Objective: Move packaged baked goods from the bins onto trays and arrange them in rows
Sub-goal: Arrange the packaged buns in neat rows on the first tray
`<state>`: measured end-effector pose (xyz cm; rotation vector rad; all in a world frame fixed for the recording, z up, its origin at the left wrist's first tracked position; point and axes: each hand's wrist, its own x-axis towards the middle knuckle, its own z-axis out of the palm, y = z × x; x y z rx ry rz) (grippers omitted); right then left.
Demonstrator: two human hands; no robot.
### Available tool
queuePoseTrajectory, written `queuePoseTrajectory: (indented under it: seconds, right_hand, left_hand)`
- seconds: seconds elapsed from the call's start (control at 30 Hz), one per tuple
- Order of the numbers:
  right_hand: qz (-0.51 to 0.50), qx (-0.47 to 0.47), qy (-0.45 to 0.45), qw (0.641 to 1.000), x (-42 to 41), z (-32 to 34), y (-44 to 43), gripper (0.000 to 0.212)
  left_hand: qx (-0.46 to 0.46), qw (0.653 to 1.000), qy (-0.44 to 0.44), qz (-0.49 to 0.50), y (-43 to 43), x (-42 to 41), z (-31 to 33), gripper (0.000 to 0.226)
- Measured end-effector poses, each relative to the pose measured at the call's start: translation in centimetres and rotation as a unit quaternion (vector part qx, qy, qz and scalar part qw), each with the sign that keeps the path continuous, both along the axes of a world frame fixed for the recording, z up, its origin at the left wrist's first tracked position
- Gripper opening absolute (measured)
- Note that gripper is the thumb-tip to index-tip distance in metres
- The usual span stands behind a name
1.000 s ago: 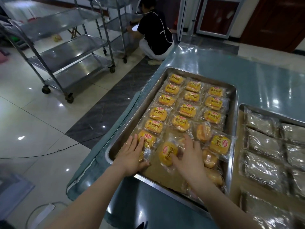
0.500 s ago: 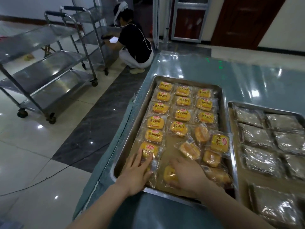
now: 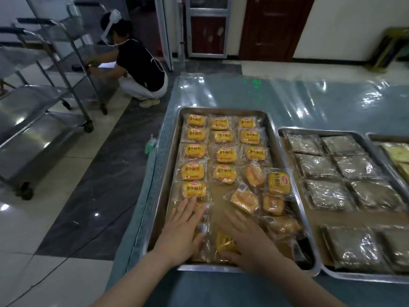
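A steel tray (image 3: 174,138) on the blue table holds several yellow packaged small breads in three rows; the far rows are neat, the near right ones (image 3: 244,199) lie askew. My left hand (image 3: 184,229) rests flat on a packet at the tray's near left corner, fingers straight. My right hand (image 3: 247,242) lies flat over a packet (image 3: 224,242) in the near middle, fingers spread.
A second steel tray (image 3: 287,156) with dark packaged goods sits to the right, and a third tray (image 3: 396,151) beyond it. Steel trolleys (image 3: 44,107) stand on the floor at left. A person (image 3: 137,69) crouches by them.
The view has tilted up and shifted right. Both hands stay flat on the near packets; the right hand has slid slightly toward the tray's near edge.
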<state>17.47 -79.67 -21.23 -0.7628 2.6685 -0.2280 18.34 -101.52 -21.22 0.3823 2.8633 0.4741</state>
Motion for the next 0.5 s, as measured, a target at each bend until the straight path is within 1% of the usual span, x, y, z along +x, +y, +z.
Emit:
queuePoseTrajectory:
  seconds: [0.07, 0.13, 0.27, 0.33, 0.4, 0.5]
  right_hand:
    - [0.022, 0.024, -0.06, 0.998, 0.2, -0.5, 0.0, 0.071]
    - [0.017, 0.036, -0.089, 0.995, 0.2, -0.7, 0.1, 0.069]
    - [0.009, 0.064, -0.111, 0.992, -0.2, -0.7, -0.2, 0.07]
    - [-0.004, 0.042, -0.119, 0.992, -0.4, -0.6, -0.4, 0.072]
    - [-0.038, -0.016, -0.083, 0.996, -0.9, -0.2, -0.3, 0.069]
    - [-0.119, -0.094, 0.049, 0.987, -2.8, 0.5, 0.3, 0.053]
  left_hand:
    - [-0.003, 1.0, 0.005, -0.008, 0.1, -1.0, 0.1, 0.071]
    - [-0.008, 1.0, -0.002, -0.012, 0.2, -2.0, 0.0, 0.07]
    - [-0.039, 0.999, -0.02, -0.02, 0.8, -4.0, -0.7, 0.07]
    - [-0.062, 0.997, -0.036, -0.024, 1.0, -4.4, -1.3, 0.07]
    - [-0.077, 0.996, -0.035, -0.027, 1.2, -4.4, -2.1, 0.071]
    - [-0.09, 0.996, -0.019, -0.023, 1.3, -4.2, -2.9, 0.072]
